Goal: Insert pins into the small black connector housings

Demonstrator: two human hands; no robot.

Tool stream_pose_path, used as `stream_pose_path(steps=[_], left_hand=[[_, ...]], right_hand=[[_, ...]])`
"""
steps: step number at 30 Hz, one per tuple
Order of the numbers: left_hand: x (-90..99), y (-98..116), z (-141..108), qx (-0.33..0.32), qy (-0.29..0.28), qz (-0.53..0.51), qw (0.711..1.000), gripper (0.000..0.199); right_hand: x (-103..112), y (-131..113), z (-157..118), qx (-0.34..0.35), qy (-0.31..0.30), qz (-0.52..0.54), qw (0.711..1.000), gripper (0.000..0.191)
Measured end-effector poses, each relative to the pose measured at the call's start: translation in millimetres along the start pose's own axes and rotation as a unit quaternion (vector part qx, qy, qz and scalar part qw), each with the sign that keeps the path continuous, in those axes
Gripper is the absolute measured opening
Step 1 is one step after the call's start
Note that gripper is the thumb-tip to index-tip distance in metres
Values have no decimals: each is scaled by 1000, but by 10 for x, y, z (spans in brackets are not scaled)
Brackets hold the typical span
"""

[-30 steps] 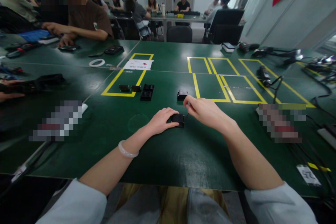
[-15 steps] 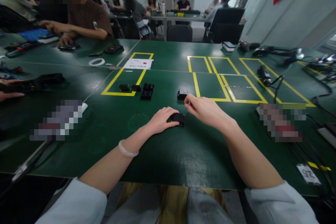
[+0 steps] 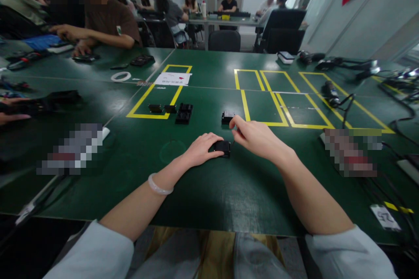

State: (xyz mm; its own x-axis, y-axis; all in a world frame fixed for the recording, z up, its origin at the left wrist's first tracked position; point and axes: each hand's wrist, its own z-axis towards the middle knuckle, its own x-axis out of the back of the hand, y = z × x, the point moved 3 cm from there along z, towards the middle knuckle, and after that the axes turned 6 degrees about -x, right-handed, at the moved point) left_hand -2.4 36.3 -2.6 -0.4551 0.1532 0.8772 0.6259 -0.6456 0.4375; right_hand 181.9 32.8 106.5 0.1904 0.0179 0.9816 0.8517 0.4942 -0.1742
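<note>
On the green table (image 3: 183,183), my left hand (image 3: 200,150) is closed around a small black block (image 3: 224,148), with thumb and fingers on its sides. Just to the right, the fingers of my right hand (image 3: 253,136) are pinched together. A thin dark sliver shows between that pinch and the block's right edge; it is too small to name. Behind the block stands another black box (image 3: 226,117) with a paler top, close to my right fingertips. Further left sit a black part with recesses (image 3: 184,113) and two small dark upright plates (image 3: 155,108).
Yellow tape outlines (image 3: 266,123) mark the table. A white printed sheet (image 3: 173,79) and a white ring (image 3: 121,77) lie at the back left. Blurred-out devices flank my arms. Cables and a black device (image 3: 330,94) are at the right. A co-worker in brown (image 3: 113,19) handles something at far left.
Hardly anything differs. Both hands hold the same place at the block, and the view has shifted very slightly.
</note>
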Motion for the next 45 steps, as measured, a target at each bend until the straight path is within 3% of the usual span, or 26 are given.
stream_pose_path(steps=[28,45], left_hand=[[-5,-5,11,-6,0,-3,1000,37],[4,2,6,-4,1,-11,1000,38]], right_hand=[[93,-66,77,17,-36,-81,996,31],[90,-75,33,11,-28,-53,998,29]])
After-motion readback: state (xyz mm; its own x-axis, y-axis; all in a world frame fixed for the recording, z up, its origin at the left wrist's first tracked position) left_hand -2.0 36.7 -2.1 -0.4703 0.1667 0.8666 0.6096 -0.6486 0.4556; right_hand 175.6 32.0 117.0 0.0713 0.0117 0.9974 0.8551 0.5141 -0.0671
